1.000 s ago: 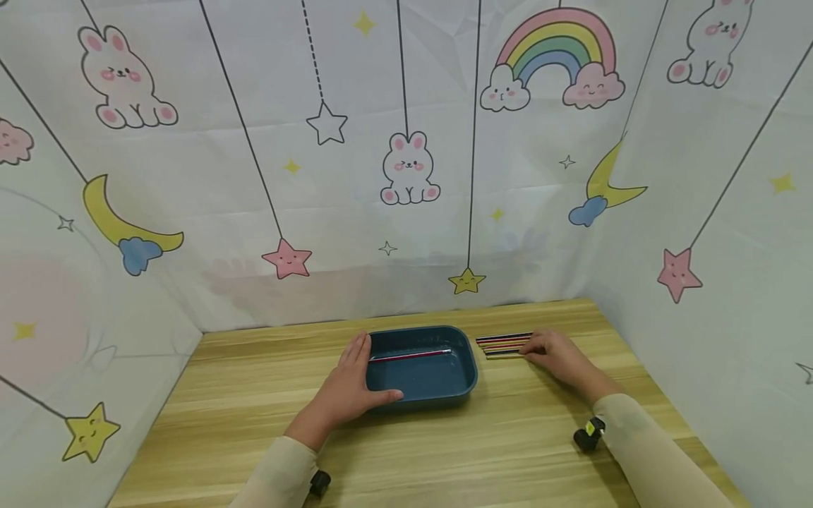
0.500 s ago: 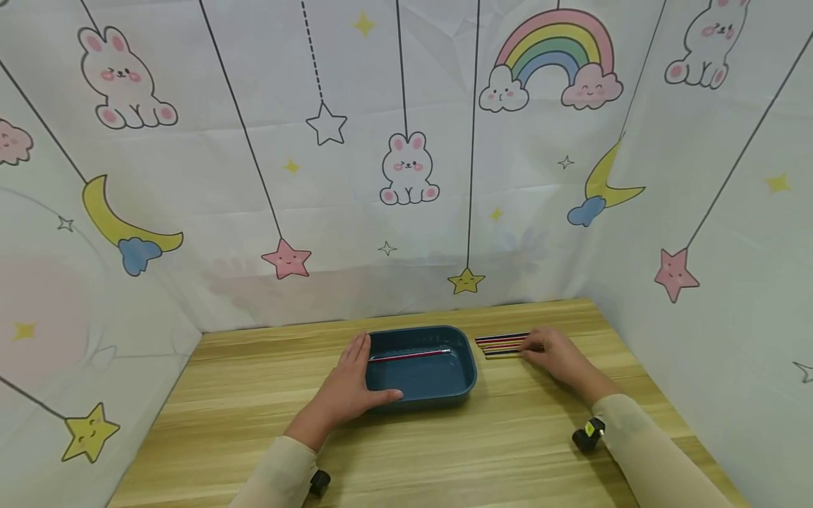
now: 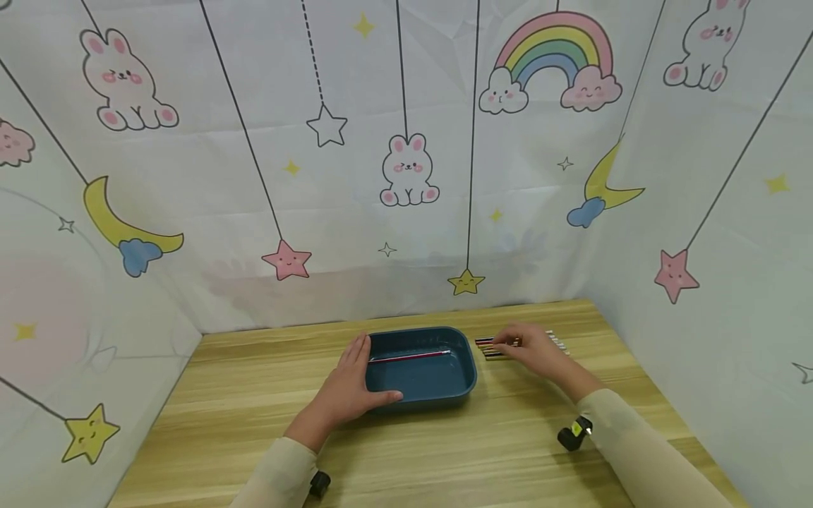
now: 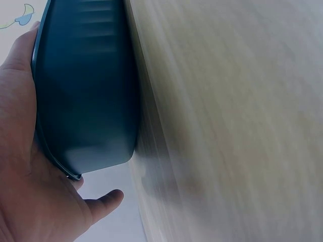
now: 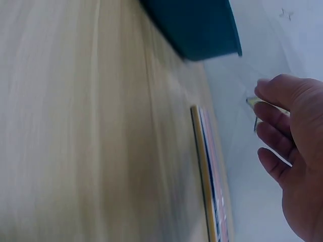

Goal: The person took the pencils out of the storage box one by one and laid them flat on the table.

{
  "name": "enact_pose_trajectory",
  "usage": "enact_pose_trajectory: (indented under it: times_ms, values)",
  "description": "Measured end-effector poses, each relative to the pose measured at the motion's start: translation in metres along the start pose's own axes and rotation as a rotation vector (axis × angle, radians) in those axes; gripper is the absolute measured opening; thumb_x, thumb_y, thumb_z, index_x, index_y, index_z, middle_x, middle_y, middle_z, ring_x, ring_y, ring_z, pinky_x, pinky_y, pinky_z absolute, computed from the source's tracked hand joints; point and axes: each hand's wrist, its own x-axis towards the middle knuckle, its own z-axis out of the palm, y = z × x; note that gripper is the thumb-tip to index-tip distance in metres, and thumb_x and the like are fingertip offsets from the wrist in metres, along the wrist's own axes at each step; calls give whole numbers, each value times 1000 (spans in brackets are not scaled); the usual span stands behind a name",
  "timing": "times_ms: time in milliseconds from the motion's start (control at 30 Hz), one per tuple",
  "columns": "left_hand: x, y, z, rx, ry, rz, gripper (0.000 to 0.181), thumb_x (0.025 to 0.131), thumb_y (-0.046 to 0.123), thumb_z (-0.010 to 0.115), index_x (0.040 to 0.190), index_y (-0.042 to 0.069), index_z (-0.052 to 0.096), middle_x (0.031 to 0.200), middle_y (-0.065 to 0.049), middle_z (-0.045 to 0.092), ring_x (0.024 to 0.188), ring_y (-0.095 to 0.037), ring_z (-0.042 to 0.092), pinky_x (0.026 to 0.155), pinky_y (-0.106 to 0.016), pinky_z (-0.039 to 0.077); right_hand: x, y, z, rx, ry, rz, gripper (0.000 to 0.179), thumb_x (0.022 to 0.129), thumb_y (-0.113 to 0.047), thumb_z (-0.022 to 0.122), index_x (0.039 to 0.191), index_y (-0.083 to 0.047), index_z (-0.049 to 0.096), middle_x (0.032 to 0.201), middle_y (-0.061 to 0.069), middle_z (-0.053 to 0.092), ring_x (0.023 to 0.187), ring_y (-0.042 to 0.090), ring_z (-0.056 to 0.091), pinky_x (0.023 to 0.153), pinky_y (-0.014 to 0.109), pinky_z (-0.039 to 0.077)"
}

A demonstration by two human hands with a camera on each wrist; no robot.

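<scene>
A dark blue rectangular tray (image 3: 422, 402) stands on the wooden table, with one red pencil (image 3: 413, 356) lying inside. My left hand (image 3: 343, 384) rests against the tray's left end, thumb laid along the near rim and fingers straight along the side; the left wrist view shows the palm (image 4: 30, 171) beside the rim. Right of the tray lies a row of pencils (image 3: 488, 350) with white ends (image 3: 559, 343). Over them is my right hand (image 3: 533, 347), partly covering them. In the right wrist view its fingers (image 5: 275, 136) are loosely bent, above the pencils (image 5: 209, 171), with nothing seen held.
A white cloth backdrop (image 3: 346, 212) with printed rabbits, stars and moons surrounds the back and sides of the table. Bare wooden tabletop (image 3: 432, 458) extends in front of the tray. A small black device (image 3: 574, 434) sits at my right sleeve.
My right hand has moved left along the pencils toward the tray, uncovering their white ends. The left hand, the tray and the red pencil inside stay in place.
</scene>
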Motion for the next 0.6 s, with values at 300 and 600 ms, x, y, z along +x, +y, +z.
enact_pose_trajectory:
  times_ms: [300,600]
  values:
    - [1,0,1,-1,7,3,138,85,81,80,177,3,13,185,-17,9,171,-39,8,129,-67,27,24,-38,17,71,-93,-66,15,107,-14,76,119,-8,83,105,-1,72,87,16,67,70,32,61]
    - [0,-1,0,7,-2,-2,140,83,83,79,177,3,12,185,-16,9,171,-38,9,130,-65,27,45,-61,34,1,-170,-157,17,107,-15,76,120,-5,83,109,-5,74,92,10,63,78,33,56]
